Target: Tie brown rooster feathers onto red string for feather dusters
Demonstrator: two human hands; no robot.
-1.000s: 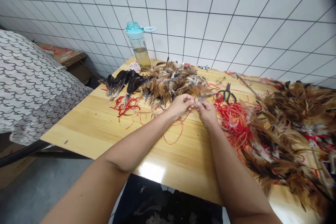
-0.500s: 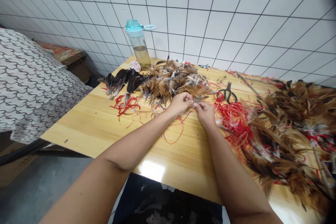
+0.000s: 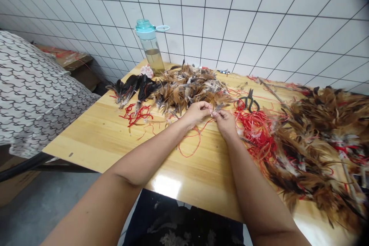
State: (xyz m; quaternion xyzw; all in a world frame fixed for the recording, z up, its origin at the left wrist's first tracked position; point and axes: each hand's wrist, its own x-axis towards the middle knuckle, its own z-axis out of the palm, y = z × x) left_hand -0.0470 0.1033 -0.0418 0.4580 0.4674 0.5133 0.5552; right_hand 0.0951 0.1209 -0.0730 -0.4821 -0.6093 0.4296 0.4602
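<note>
My left hand [image 3: 198, 112] and my right hand [image 3: 225, 121] meet in front of the brown feather pile [image 3: 187, 88], fingertips pinched close together. A small feather tuft [image 3: 220, 107] shows at the fingertips of my right hand. A thin red string [image 3: 188, 156] runs from between the hands and loops on the wooden table [image 3: 144, 161]. What my left fingers pinch is too small to make out; they touch close to the string. Right of my right hand lies a tangle of red strings [image 3: 258, 134], with black scissors [image 3: 250, 102] just behind it.
A water bottle [image 3: 153, 52] stands at the back beside a crumpled pink tissue [image 3: 147, 71]. Black feather bundles [image 3: 145, 88] and red strings [image 3: 137, 114] lie at the left. Large brown feather bundles [image 3: 323, 123] cover the right side. A patterned cloth [image 3: 37, 92] hangs at the far left.
The fingers have shifted slightly, with the fingertips still close together. The view has moved a little, so the bottle and table edge appear slightly farther left.
</note>
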